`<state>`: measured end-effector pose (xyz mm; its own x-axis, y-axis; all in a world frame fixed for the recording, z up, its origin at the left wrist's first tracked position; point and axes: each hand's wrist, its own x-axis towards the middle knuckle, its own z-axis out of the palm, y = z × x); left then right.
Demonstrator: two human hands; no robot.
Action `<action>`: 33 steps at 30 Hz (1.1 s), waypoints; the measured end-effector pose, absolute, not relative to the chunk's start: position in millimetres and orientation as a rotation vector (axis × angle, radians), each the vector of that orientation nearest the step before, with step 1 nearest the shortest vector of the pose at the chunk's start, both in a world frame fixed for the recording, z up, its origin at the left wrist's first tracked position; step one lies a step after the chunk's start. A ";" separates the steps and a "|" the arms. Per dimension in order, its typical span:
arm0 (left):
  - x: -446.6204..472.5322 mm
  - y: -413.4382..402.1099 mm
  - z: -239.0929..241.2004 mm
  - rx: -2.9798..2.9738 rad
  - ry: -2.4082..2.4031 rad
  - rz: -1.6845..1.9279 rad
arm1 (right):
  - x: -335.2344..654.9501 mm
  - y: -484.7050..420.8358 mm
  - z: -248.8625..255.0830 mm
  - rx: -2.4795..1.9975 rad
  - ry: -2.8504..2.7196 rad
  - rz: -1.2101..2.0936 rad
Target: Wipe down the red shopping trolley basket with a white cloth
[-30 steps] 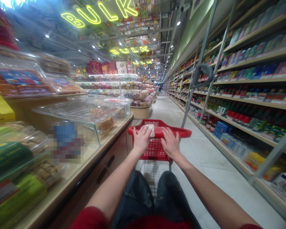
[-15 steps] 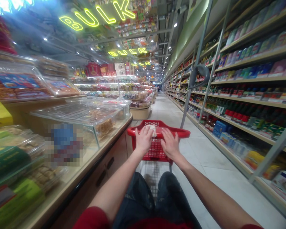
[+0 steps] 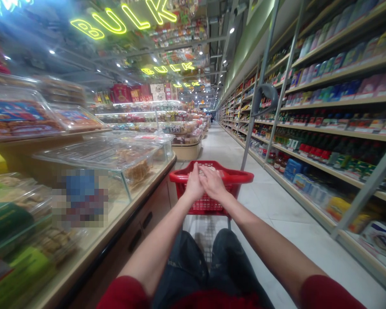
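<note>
A red shopping cart [image 3: 242, 177] stands right in front of me, its handle crossing below my hands. My left hand [image 3: 194, 183] rests over the left part of the handle, closed around what looks like a crumpled white tissue [image 3: 202, 170]. Against it lies my right hand [image 3: 213, 180], its fingers pressed together over the tissue and touching the left hand. Only a pale sliver of the tissue shows between the fingers; the rest is covered.
A display counter [image 3: 148, 180] with clear lidded food boxes runs along my left. Tall stocked shelves [image 3: 341, 103] line the right, with a slanting metal post [image 3: 251, 133] before them. The tiled aisle [image 3: 212, 143] stretches ahead.
My right hand has left its spot on the handle and moved left to meet my left hand, covering the white tissue. The view has shifted slightly.
</note>
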<state>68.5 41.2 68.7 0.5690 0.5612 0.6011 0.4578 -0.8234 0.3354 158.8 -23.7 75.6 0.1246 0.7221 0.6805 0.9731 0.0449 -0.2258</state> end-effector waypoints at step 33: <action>37.4 52.8 53.9 2.916 1.190 1.024 | 244.3 -57.1 37.8 -1.600 -1.443 -0.874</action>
<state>37.4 52.8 53.9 0.5541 0.5756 0.6014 0.6805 -0.7293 0.0712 244.3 -57.1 37.8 0.1134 0.4456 0.8880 0.9934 -0.0363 -0.1086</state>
